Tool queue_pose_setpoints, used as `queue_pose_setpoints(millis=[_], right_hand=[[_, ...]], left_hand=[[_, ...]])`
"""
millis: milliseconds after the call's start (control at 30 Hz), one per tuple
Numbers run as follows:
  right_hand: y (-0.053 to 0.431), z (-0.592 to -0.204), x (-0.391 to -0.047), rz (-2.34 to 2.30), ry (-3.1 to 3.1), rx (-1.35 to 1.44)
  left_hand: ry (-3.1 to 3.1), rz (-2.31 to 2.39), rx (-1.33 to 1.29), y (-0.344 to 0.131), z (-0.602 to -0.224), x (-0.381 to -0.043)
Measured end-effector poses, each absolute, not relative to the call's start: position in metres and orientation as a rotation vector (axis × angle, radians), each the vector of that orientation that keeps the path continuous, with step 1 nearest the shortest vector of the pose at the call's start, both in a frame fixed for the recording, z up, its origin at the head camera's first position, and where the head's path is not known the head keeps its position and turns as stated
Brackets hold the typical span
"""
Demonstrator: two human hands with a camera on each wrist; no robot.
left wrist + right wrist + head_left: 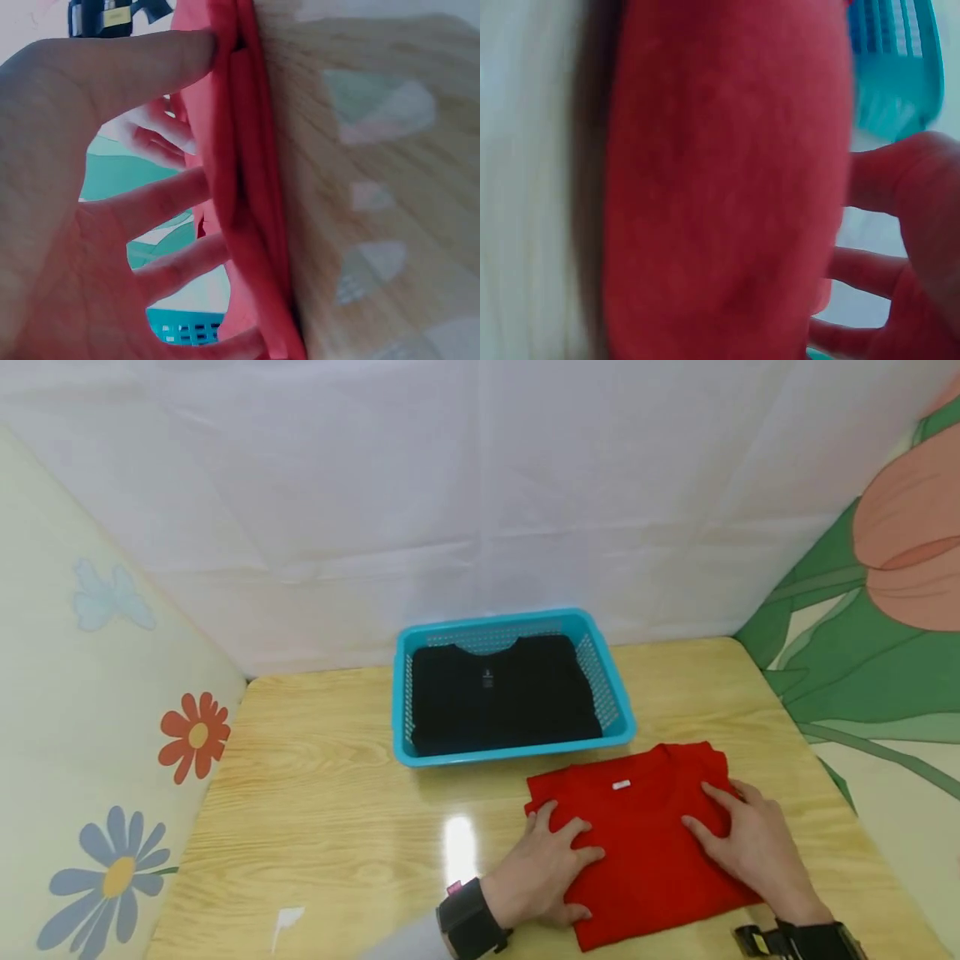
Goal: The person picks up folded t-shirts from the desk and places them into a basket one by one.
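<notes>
A folded red T-shirt (637, 852) lies on the table, its neckline and white label toward the basket. Spread over the shirt's left edge, my left hand (543, 868) touches the cloth with its fingertips. In the left wrist view the thumb and fingers (176, 266) rest against the shirt's stacked layers (247, 150). My right hand (753, 843) lies on the shirt's right side, thumb and forefinger apart on the fabric. The right wrist view has a red fold (727, 180) filling its middle, with the fingers (866, 270) behind it.
Behind the shirt stands a turquoise plastic basket (513, 758) holding a folded black T-shirt (502, 697). The wooden table (322, 793) meets a white cloth backdrop (337, 510) at the rear. Flower-patterned panels (847, 677) flank both sides.
</notes>
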State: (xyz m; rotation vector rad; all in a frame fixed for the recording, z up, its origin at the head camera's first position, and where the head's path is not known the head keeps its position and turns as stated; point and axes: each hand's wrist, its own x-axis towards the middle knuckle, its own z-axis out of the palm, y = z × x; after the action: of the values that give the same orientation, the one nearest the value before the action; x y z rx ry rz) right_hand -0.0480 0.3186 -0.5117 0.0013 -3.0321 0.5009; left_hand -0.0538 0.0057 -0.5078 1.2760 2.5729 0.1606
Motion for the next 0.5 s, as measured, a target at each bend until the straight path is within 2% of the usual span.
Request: queue_pose_setpoints(millis=[200, 500], right_hand=[[0.293, -0.509, -0.044, 0.426, -3.062, 0.072], [0.275, -0.495, -0.048, 0.342, -3.205, 0.007]], left_hand=[[2.574, 0.277, 1.127, -0.013, -0.505, -0.047], [2.688, 0.259, 0.97, -0.02, -0.501, -0.043]])
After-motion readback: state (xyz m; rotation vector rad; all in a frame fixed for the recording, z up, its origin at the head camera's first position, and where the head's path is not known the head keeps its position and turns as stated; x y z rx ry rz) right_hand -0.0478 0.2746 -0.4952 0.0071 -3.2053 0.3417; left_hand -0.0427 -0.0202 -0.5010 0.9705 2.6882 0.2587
